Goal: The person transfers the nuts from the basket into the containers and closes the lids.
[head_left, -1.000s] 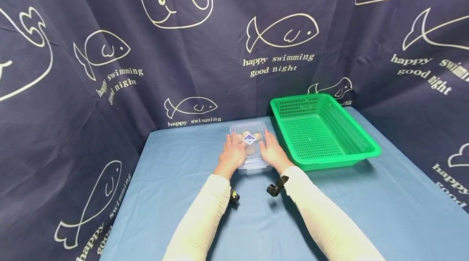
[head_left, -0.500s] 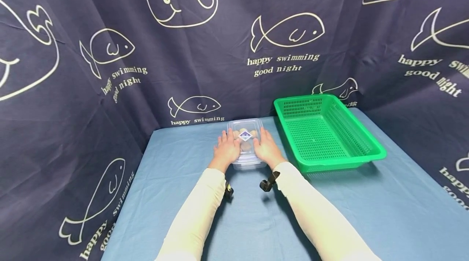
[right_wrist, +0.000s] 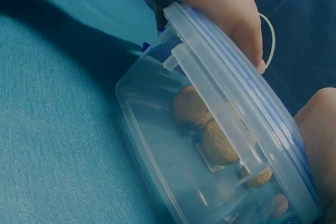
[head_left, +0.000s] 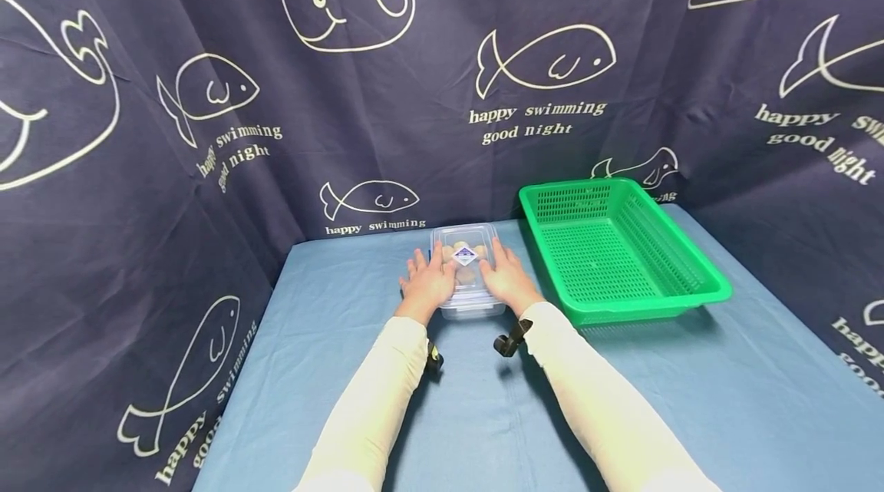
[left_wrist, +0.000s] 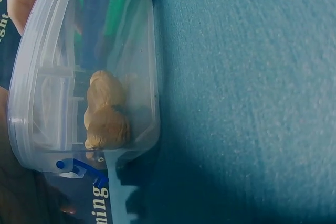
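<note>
A clear plastic box (head_left: 470, 232) with its lid on stands on the blue cloth, and a blue-and-white diamond label (head_left: 465, 255) marks the lid. Several walnuts (left_wrist: 109, 127) show inside through the wall. My left hand (head_left: 427, 286) lies at the lid's left edge, thumb on top and other fingers spread outward. Along the right edge rests my right hand (head_left: 512, 281), its thumb on the lid and its fingers fairly straight. In the left wrist view a blue latch (left_wrist: 90, 171) sticks out from the box's end, unfastened.
To the right stands a green perforated basket (head_left: 649, 311), close beside my right hand. Dark curtains (head_left: 373, 116) with fish prints hang behind and at both sides. Small black wrist devices (head_left: 509, 340) sit under the white sleeves (head_left: 587, 392).
The box and both hands have shifted slightly left, away from the basket. My left fingers have spread wider. The head view has turned a little.
</note>
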`<state>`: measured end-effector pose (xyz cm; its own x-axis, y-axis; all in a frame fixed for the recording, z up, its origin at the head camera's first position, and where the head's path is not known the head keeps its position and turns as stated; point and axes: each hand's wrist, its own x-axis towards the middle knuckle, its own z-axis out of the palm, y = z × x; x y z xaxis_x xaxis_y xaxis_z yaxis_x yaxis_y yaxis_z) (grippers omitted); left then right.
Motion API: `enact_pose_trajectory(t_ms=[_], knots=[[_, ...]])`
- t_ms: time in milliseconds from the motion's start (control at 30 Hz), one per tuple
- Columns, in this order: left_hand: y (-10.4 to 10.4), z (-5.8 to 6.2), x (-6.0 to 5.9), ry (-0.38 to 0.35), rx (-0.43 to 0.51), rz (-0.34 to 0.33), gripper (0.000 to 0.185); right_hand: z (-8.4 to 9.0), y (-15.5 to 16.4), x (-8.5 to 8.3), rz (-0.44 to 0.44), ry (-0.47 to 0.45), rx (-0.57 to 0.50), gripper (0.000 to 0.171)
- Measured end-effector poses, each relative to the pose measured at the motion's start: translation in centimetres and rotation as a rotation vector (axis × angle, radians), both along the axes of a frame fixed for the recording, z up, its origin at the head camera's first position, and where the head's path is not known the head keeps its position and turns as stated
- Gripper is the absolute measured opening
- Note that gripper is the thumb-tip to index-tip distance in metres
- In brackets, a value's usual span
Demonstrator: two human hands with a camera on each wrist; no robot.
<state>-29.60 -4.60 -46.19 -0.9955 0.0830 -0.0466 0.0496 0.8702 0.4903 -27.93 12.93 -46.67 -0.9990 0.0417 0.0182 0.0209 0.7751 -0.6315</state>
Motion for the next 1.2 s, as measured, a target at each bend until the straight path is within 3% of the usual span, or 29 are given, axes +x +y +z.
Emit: enact_pose_trajectory(t_ms=[200, 367, 700, 867, 1067, 1200], knots=[[0.4, 0.3, 0.1, -0.012, -0.070, 0.035, 0.063, 0.2, 0.0, 0.1, -0.030, -0.002, 0.087, 0.069], [0.4, 0.1, 0.0, -0.030, -0.051, 0.051, 0.064, 0.2, 0.0, 0.0, -0.047, -0.044, 0.133, 0.070], [-1.1, -0.7, -0.7, -0.095, 0.000, 0.028, 0.070, -0.2, 1.1, -0.1, -0.032, -0.093, 0.003, 0.073], [-1.4, -0.2, -0.5, -0.040, 0.066, 0.012, 0.073, 0.0, 1.3, -0.2, -0.020, -0.072, -0.030, 0.076], [-1.6, -1.0, -0.3, 0.023, 0.134, 0.017, 0.077, -0.5, 1.3, -0.1, -0.030, 0.026, -0.100, 0.081], [-1.8, -1.5, -0.3, 0.070, 0.194, 0.014, 0.077, -1.2, 1.5, -0.2, -0.022, 0.091, -0.209, 0.086]])
